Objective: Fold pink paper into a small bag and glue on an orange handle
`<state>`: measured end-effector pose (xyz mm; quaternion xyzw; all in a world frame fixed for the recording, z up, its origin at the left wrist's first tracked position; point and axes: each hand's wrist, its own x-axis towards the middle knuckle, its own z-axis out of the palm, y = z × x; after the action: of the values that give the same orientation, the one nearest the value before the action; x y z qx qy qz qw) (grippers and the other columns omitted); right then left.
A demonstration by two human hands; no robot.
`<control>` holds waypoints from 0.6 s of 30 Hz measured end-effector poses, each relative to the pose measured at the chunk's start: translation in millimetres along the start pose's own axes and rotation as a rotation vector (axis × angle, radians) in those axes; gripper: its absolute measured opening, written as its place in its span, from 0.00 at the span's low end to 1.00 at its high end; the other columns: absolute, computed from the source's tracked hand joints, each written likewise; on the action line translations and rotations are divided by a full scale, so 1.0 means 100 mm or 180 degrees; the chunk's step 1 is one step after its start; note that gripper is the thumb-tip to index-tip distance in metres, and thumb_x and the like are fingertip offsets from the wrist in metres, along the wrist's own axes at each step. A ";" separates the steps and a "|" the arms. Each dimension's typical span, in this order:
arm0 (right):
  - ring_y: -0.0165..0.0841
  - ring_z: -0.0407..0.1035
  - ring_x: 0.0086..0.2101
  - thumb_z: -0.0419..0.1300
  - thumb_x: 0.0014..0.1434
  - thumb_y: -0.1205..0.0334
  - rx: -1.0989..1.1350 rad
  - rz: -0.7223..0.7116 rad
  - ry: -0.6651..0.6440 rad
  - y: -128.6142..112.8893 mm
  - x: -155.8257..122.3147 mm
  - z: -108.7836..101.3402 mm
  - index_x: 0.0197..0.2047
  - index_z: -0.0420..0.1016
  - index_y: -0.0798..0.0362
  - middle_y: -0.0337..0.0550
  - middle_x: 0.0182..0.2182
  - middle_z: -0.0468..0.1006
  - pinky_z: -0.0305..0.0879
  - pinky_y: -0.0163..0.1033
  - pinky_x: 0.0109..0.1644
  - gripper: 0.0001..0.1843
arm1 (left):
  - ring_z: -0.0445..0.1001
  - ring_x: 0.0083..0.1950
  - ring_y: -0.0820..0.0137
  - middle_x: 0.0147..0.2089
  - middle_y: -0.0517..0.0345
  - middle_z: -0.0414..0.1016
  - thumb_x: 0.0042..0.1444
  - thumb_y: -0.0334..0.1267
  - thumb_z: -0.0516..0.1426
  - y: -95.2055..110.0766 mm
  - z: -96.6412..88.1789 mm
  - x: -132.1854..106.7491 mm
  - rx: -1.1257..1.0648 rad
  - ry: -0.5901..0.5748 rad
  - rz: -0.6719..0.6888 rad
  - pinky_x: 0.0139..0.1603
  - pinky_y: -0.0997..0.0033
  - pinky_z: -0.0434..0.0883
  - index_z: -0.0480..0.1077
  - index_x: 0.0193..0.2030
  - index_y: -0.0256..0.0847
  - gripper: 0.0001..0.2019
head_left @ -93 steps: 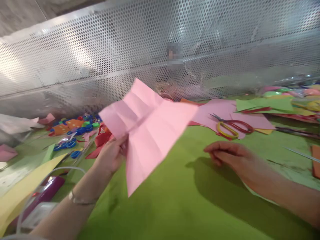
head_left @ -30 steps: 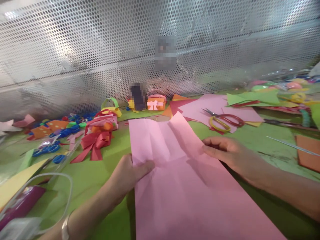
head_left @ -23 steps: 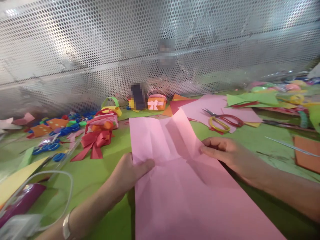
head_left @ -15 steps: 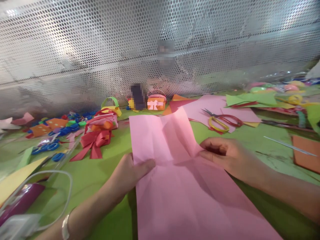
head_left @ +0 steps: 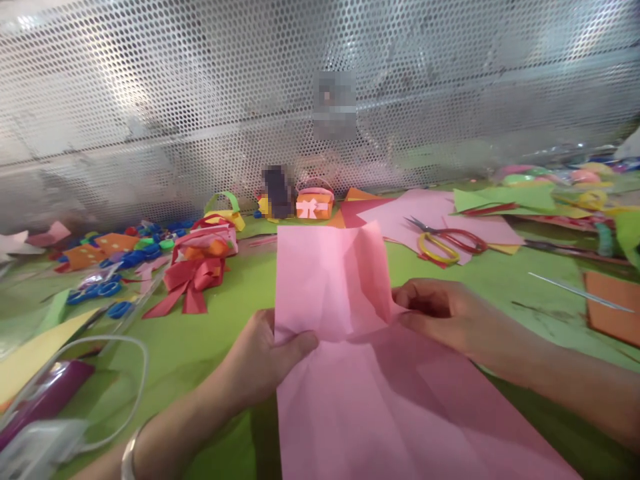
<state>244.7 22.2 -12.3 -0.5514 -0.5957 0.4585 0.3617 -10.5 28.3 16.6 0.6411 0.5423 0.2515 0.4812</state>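
A large sheet of pink paper [head_left: 345,400] runs from the bottom edge up to the middle of the view, marked with creases and bent upward at its far part. My left hand [head_left: 275,353] grips its left edge, the thumb lying on top and the other fingers hidden beneath. At the right edge, my right hand [head_left: 435,310] pinches the paper between thumb and fingers, near the crosswise fold. The far right side of the sheet stands up and is shaded.
Scissors [head_left: 440,243] with yellow and red handles lie on loose pink paper behind my right hand. A red paper bow [head_left: 193,277], blue scissors [head_left: 95,290] and a purple power bank [head_left: 50,400] are on the left. An orange paper bag [head_left: 314,203] stands near the perforated metal panel [head_left: 200,87].
The far part of the pink sheet has shifted slightly right and its right side stands up more steeply. Both hands keep their hold, with the left hand a little further right.
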 end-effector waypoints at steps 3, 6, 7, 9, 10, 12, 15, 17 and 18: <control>0.33 0.73 0.32 0.64 0.49 0.54 0.0056 0.0112 0.0058 -0.07 0.00 -0.01 0.30 0.69 0.50 0.40 0.32 0.78 0.67 0.35 0.32 0.10 | 0.80 0.38 0.61 0.34 0.58 0.83 0.47 0.40 0.61 0.04 0.02 -0.02 -0.0026 0.0255 -0.0070 0.37 0.70 0.74 0.79 0.35 0.38 0.10; 0.35 0.74 0.37 0.65 0.47 0.57 0.0116 0.0133 0.0060 -0.11 0.00 -0.02 0.39 0.71 0.49 0.42 0.36 0.79 0.69 0.37 0.37 0.15 | 0.80 0.33 0.64 0.30 0.60 0.82 0.48 0.38 0.60 0.12 0.04 -0.05 -0.0150 0.0450 -0.0298 0.32 0.73 0.73 0.77 0.31 0.38 0.07; 0.35 0.74 0.38 0.65 0.47 0.57 0.0130 0.0134 0.0022 -0.11 0.00 -0.01 0.41 0.71 0.49 0.42 0.37 0.79 0.70 0.37 0.39 0.16 | 0.79 0.31 0.65 0.28 0.60 0.81 0.48 0.38 0.60 0.13 0.05 -0.05 -0.0185 0.0453 -0.0389 0.30 0.73 0.72 0.76 0.30 0.38 0.06; 0.35 0.74 0.37 0.64 0.47 0.59 0.0137 0.0127 -0.0126 -0.11 0.00 -0.01 0.41 0.72 0.49 0.41 0.36 0.79 0.70 0.38 0.40 0.16 | 0.78 0.28 0.67 0.26 0.61 0.80 0.48 0.38 0.60 0.15 0.05 -0.04 -0.0282 0.0418 -0.0544 0.27 0.74 0.71 0.75 0.28 0.38 0.06; 0.35 0.74 0.36 0.64 0.47 0.60 0.0139 0.0128 -0.0223 -0.11 -0.01 0.00 0.40 0.73 0.50 0.41 0.36 0.79 0.70 0.38 0.41 0.15 | 0.77 0.27 0.67 0.26 0.61 0.79 0.47 0.38 0.61 0.15 0.05 -0.04 -0.0337 0.0391 -0.0593 0.26 0.74 0.70 0.75 0.28 0.38 0.05; 0.35 0.73 0.35 0.64 0.47 0.61 0.0029 0.0140 -0.0417 -0.11 -0.02 0.00 0.36 0.74 0.50 0.39 0.34 0.78 0.69 0.38 0.41 0.11 | 0.76 0.25 0.68 0.25 0.60 0.79 0.46 0.39 0.62 0.13 0.05 -0.03 -0.0443 0.0311 -0.0627 0.25 0.74 0.70 0.74 0.27 0.38 0.06; 0.37 0.73 0.36 0.61 0.50 0.60 -0.0437 0.0125 -0.0496 -0.10 -0.03 -0.03 0.33 0.76 0.50 0.38 0.32 0.78 0.69 0.40 0.39 0.06 | 0.75 0.27 0.68 0.27 0.59 0.79 0.44 0.39 0.63 0.09 0.04 -0.03 -0.0562 0.0123 -0.0480 0.26 0.74 0.70 0.76 0.28 0.38 0.07; 0.39 0.73 0.34 0.59 0.51 0.58 -0.0728 0.0088 -0.0435 -0.09 -0.03 -0.05 0.32 0.76 0.51 0.39 0.31 0.79 0.68 0.40 0.36 0.07 | 0.73 0.26 0.70 0.27 0.60 0.78 0.43 0.39 0.64 0.07 0.04 -0.05 -0.0621 0.0001 -0.0253 0.26 0.75 0.69 0.76 0.30 0.39 0.08; 0.39 0.73 0.32 0.59 0.51 0.57 -0.0808 0.0080 -0.0399 -0.09 -0.03 -0.06 0.30 0.77 0.51 0.39 0.29 0.79 0.67 0.39 0.33 0.08 | 0.72 0.25 0.71 0.26 0.61 0.77 0.43 0.39 0.64 0.07 0.04 -0.06 -0.0663 -0.0069 -0.0148 0.25 0.76 0.68 0.77 0.30 0.39 0.08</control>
<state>248.0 20.0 -1.5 -0.5705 -0.6634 0.4174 0.2454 -5.7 21.6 22.3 0.5776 0.5227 0.2883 0.5569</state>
